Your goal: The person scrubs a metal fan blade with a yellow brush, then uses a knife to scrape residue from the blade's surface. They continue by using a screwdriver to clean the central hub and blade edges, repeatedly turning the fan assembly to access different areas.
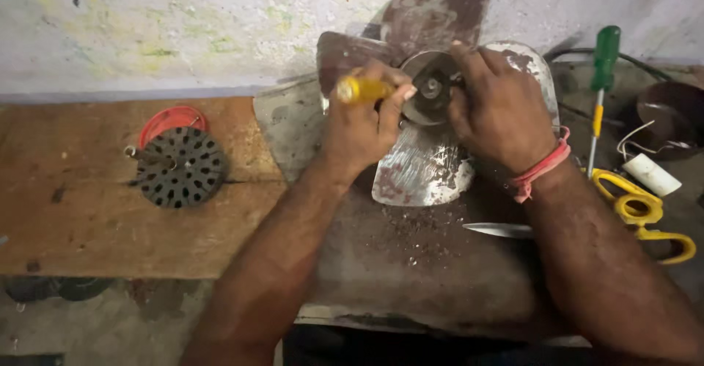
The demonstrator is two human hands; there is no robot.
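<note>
Metal fan blades (422, 168), dull and rust-stained, lie on a worn metal sheet (411, 263) in the upper middle of the frame, spreading out from a round dark hub (429, 87). The left hand (363, 120) is closed around a yellow-handled tool (359, 89), whose working end points at the hub. The right hand (499, 109) rests on the hub's right side with fingers curled over its rim, steadying it; a pink band sits on that wrist.

Just right of the blades, a green-handled screwdriver (601, 80) lies upright in the frame, and below it yellow-handled scissors (642, 216) stretch their blade under the right forearm. A small white block (651, 174) with thin wires lies near the right edge. At the left, on a wooden board (81, 197), sits a black perforated disc (180, 166), touching a red round lid (170, 120) behind it.
</note>
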